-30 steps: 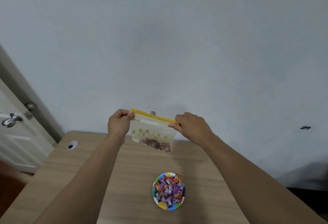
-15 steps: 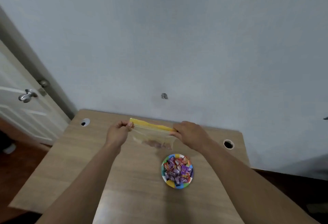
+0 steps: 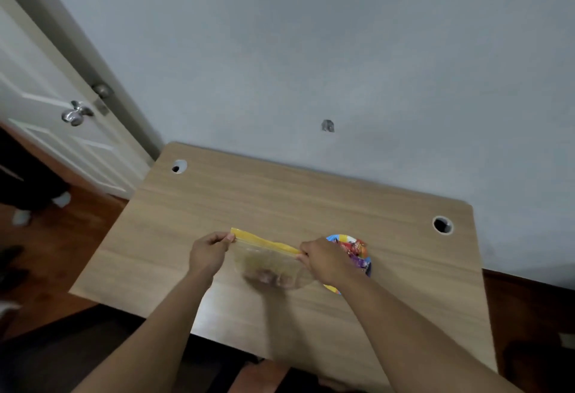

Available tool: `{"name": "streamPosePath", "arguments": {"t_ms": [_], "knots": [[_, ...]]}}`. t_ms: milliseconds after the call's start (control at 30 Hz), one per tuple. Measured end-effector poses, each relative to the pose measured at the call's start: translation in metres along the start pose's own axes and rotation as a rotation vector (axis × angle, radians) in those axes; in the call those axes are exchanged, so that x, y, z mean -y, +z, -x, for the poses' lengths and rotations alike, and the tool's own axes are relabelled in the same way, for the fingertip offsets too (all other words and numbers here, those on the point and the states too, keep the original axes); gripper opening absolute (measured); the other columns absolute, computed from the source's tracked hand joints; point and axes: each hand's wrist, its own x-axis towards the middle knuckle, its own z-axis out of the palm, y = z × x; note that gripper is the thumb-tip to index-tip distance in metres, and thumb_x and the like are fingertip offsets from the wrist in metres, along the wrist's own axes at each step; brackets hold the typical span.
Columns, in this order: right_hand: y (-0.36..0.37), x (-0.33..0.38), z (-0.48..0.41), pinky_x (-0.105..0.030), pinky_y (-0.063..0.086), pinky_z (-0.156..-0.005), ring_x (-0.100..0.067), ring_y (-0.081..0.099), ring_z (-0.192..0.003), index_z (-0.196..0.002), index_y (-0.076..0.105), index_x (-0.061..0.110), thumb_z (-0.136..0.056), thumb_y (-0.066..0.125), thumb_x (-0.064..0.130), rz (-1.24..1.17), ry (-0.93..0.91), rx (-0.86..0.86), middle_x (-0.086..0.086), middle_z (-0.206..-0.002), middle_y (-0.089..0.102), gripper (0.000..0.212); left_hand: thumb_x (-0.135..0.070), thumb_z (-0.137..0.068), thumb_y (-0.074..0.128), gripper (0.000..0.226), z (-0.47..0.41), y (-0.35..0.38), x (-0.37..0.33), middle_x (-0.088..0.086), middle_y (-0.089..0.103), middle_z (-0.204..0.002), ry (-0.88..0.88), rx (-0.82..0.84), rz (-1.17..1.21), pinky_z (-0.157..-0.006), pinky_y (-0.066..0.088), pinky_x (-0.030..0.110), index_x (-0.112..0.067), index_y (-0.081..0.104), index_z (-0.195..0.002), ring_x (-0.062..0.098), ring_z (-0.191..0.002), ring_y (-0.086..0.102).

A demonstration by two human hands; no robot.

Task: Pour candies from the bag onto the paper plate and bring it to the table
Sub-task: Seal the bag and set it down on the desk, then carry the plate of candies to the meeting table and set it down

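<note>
A clear zip bag (image 3: 269, 263) with a yellow top strip hangs low over the wooden table (image 3: 280, 199), a few candies still at its bottom. My left hand (image 3: 209, 252) pinches the strip's left end and my right hand (image 3: 322, 260) pinches its right end. Behind my right hand sits the colourful paper plate (image 3: 368, 263), heaped with wrapped candies (image 3: 356, 251); my hand and wrist hide most of it.
The table has a cable hole at the far left (image 3: 179, 166) and another at the far right (image 3: 442, 224). A grey wall stands right behind it. A white door with a metal knob (image 3: 76, 113) is at the left, above a dark wood floor.
Both hands have brought the bag down from chest height to just above the table, beside the plate. The view has tilted down and shows more of the table.
</note>
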Motion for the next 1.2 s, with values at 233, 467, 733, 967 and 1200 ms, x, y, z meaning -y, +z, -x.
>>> {"name": "streamPosePath", "arguments": {"t_ms": [233,467,733,967,1200], "knots": [[0.013,-0.013,-0.011,-0.042,0.058,-0.084,-0.033,0.074,-0.102,-0.115,0.070,0.020,-0.107,0.059,0.033,-0.295,0.104,-0.062,-0.004,-0.107,0.080,0.019,-0.031,-0.102,0.068,0.040,-0.013,0.001,0.002,0.008,0.076,-0.126,0.057,-0.066,0.022,-0.107,0.057,0.054,-0.017,0.070,-0.141,0.028,-0.116,0.072],[0.015,-0.089,0.000,-0.041,0.056,-0.097,-0.032,0.076,-0.111,-0.120,0.076,0.018,-0.104,0.059,0.036,-0.411,0.313,-0.174,-0.006,-0.110,0.084,0.030,-0.015,-0.106,0.059,0.022,-0.010,0.041,-0.006,0.010,0.078,-0.106,0.089,0.006,0.045,-0.080,0.061,0.040,-0.014,0.074,-0.123,0.023,-0.080,0.074],[0.032,-0.168,0.040,-0.029,0.047,-0.085,-0.030,0.076,-0.114,-0.122,0.074,0.010,-0.106,0.063,0.020,-0.489,0.547,-0.173,-0.010,-0.120,0.081,0.021,-0.024,-0.102,0.068,0.019,-0.013,0.126,0.014,0.007,0.082,-0.114,-0.025,0.257,-0.042,-0.098,0.063,0.049,-0.018,0.080,-0.115,0.031,-0.107,0.078],[0.043,-0.206,0.022,-0.034,0.050,-0.108,-0.032,0.067,-0.133,-0.148,0.060,0.016,-0.105,0.062,0.018,-0.551,0.547,-0.107,-0.016,-0.146,0.064,0.043,-0.026,-0.100,0.067,0.017,-0.012,0.186,0.054,0.006,0.080,-0.097,-0.114,0.307,-0.146,-0.073,0.063,0.045,-0.022,0.077,-0.113,0.024,-0.081,0.072],[0.050,-0.218,-0.017,-0.037,0.041,-0.123,-0.029,0.053,-0.143,-0.158,0.054,0.018,-0.110,0.055,0.023,-0.456,0.340,-0.016,-0.017,-0.150,0.057,0.048,-0.013,-0.104,0.061,0.021,-0.009,0.223,0.074,0.011,0.081,-0.110,-0.170,0.305,-0.100,-0.062,0.060,0.018,-0.008,0.074,-0.120,0.019,-0.092,0.080]]}}
